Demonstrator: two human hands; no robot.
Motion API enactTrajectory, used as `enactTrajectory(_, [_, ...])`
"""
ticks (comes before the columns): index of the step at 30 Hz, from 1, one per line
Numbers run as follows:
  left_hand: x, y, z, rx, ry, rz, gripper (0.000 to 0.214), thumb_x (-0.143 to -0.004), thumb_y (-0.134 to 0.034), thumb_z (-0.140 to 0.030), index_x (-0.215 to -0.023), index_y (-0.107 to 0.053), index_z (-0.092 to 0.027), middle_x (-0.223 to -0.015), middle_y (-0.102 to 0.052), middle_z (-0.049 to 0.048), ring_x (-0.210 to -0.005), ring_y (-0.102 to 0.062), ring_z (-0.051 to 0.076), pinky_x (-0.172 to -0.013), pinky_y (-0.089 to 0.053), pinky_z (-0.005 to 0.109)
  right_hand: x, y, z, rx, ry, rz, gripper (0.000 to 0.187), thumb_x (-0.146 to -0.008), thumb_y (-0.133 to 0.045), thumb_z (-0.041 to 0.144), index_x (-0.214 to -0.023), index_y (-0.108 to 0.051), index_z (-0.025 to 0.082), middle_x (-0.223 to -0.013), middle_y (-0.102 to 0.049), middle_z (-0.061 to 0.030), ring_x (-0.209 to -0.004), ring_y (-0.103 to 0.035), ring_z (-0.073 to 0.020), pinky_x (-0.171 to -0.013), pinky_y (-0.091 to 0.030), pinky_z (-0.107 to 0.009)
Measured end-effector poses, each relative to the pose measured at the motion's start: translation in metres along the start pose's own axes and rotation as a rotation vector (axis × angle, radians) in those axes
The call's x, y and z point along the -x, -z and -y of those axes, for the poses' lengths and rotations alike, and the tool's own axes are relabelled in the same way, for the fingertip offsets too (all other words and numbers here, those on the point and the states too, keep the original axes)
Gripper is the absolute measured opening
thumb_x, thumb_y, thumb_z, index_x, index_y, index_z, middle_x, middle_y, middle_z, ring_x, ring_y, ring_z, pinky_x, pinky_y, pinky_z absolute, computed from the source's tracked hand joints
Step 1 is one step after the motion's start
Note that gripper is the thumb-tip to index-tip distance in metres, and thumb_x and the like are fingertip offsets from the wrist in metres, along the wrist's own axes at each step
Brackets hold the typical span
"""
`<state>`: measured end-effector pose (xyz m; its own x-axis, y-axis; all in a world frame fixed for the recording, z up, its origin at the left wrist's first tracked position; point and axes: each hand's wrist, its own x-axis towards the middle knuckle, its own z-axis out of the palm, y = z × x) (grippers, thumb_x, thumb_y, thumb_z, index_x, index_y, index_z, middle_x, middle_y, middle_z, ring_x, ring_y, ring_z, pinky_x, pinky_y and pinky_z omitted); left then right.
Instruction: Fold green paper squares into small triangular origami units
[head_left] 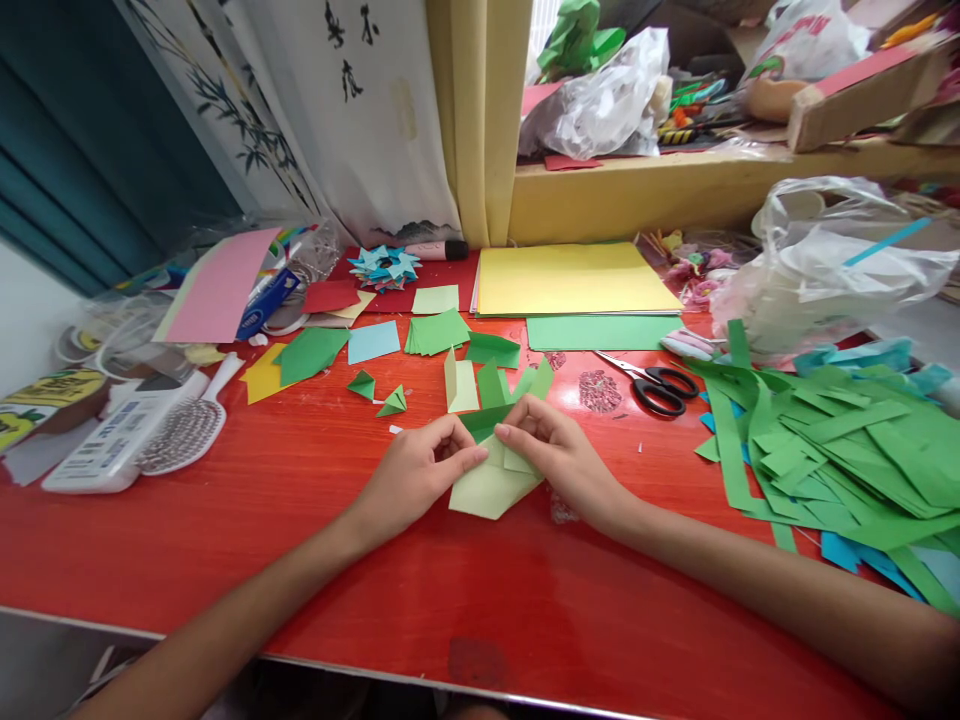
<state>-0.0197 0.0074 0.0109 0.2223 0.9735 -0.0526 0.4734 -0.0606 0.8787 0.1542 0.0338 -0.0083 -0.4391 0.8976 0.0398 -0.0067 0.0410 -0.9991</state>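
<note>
Between my two hands is a folded paper piece (495, 485), pale green in front with darker green flaps behind. My left hand (431, 455) pinches its left edge between thumb and fingers. On the upper right side, my right hand (551, 440) grips the same paper, thumb in front. Just behind stands a folded pale-green strip (460, 384), and a dark green folded piece (493, 349) lies farther back. Two small green folded triangles (391, 402) rest to the left. A stack of green paper squares (437, 332) is beyond them.
Black-handled scissors (660, 388) lie right of my hands. A heap of green paper strips (847, 450) covers the table's right side. Yellow sheets (574, 280) are stacked at the back. A white hairbrush (184, 430) and a white box (124, 440) sit at left.
</note>
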Motion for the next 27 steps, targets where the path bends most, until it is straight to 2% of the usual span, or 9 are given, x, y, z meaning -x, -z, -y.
enactTrajectory(5, [0.001,0.002,-0.002,0.105,0.016,-0.060,0.024,-0.080,-0.054,-0.038,-0.070,-0.050,-0.017,-0.063,-0.046,-0.0030,-0.058,-0.042,0.010,-0.051,-0.034,0.021,-0.003,0.000,0.001,-0.078,-0.021,-0.050,0.024,-0.084,-0.054,0.033,-0.069,-0.042,0.019,-0.057,-0.041,0.0050,-0.051,-0.040,-0.0089,-0.046,-0.029,-0.022])
enactTrajectory(11, [-0.003,0.006,0.004,0.209,0.027,-0.183,0.020,-0.078,-0.058,-0.036,-0.071,-0.055,-0.017,-0.066,-0.048,-0.0028,-0.059,-0.043,0.009,-0.050,-0.035,0.019,-0.002,0.000,0.003,-0.033,-0.075,0.295,0.020,-0.085,-0.053,0.031,-0.071,-0.046,0.018,-0.062,-0.058,0.0007,-0.050,-0.051,-0.0096,-0.048,-0.038,-0.022])
enactTrajectory(12, [-0.004,0.007,0.005,0.248,0.026,-0.187,0.019,-0.078,-0.057,-0.037,-0.075,-0.057,-0.018,-0.069,-0.051,-0.0021,-0.060,-0.046,0.010,-0.051,-0.038,0.019,-0.002,0.000,0.002,-0.037,-0.072,0.273,0.021,-0.085,-0.053,0.031,-0.070,-0.046,0.018,-0.062,-0.059,0.0005,-0.050,-0.050,-0.0092,-0.048,-0.038,-0.022])
enactTrajectory(14, [-0.006,0.007,0.006,0.364,0.006,-0.197,0.021,-0.081,-0.053,-0.037,-0.089,-0.058,-0.018,-0.076,-0.055,-0.0002,-0.064,-0.051,0.011,-0.056,-0.044,0.022,-0.004,0.001,0.000,-0.109,-0.042,0.131,0.020,-0.086,-0.050,0.032,-0.072,-0.045,0.018,-0.062,-0.059,0.0014,-0.046,-0.049,-0.0083,-0.046,-0.038,-0.021])
enactTrajectory(16, [-0.008,0.007,0.007,0.447,-0.029,-0.210,0.030,-0.080,-0.056,-0.036,-0.104,-0.053,-0.018,-0.080,-0.058,0.0013,-0.066,-0.055,0.013,-0.059,-0.047,0.025,-0.005,0.001,-0.002,-0.199,-0.004,-0.011,0.021,-0.087,-0.050,0.034,-0.074,-0.043,0.019,-0.064,-0.059,0.0022,-0.044,-0.049,-0.0080,-0.043,-0.037,-0.021])
enactTrajectory(17, [-0.008,0.007,0.007,0.450,-0.045,-0.214,0.034,-0.077,-0.060,-0.034,-0.106,-0.051,-0.018,-0.081,-0.059,0.0018,-0.068,-0.056,0.014,-0.060,-0.049,0.026,-0.005,0.001,-0.003,-0.216,0.002,-0.036,0.021,-0.087,-0.050,0.035,-0.074,-0.043,0.020,-0.063,-0.058,0.0026,-0.044,-0.050,-0.0082,-0.043,-0.037,-0.021])
enactTrajectory(19, [-0.008,0.006,0.007,0.392,-0.060,-0.223,0.036,-0.073,-0.065,-0.031,-0.105,-0.053,-0.017,-0.086,-0.061,0.0031,-0.076,-0.059,0.016,-0.066,-0.050,0.026,-0.004,0.001,-0.003,-0.171,-0.012,0.011,0.021,-0.086,-0.052,0.035,-0.073,-0.045,0.019,-0.059,-0.057,0.0030,-0.046,-0.051,-0.0092,-0.045,-0.039,-0.021])
enactTrajectory(23, [-0.007,0.006,0.009,0.309,-0.054,-0.204,0.028,-0.078,-0.060,-0.032,-0.102,-0.058,-0.018,-0.097,-0.063,0.0044,-0.088,-0.059,0.018,-0.073,-0.050,0.026,0.000,-0.002,0.001,-0.047,-0.039,0.173,0.017,-0.085,-0.052,0.035,-0.081,-0.055,0.018,-0.061,-0.057,0.0012,-0.056,-0.055,-0.0112,-0.056,-0.043,-0.024])
enactTrajectory(27, [-0.006,0.005,0.009,0.264,-0.052,-0.162,0.028,-0.078,-0.060,-0.031,-0.103,-0.058,-0.018,-0.097,-0.064,0.0034,-0.086,-0.059,0.017,-0.069,-0.049,0.024,0.000,-0.002,0.004,-0.155,-0.062,0.154,0.022,-0.083,-0.055,0.034,-0.098,-0.054,0.018,-0.075,-0.060,-0.0013,-0.060,-0.057,-0.0118,-0.058,-0.046,-0.025])
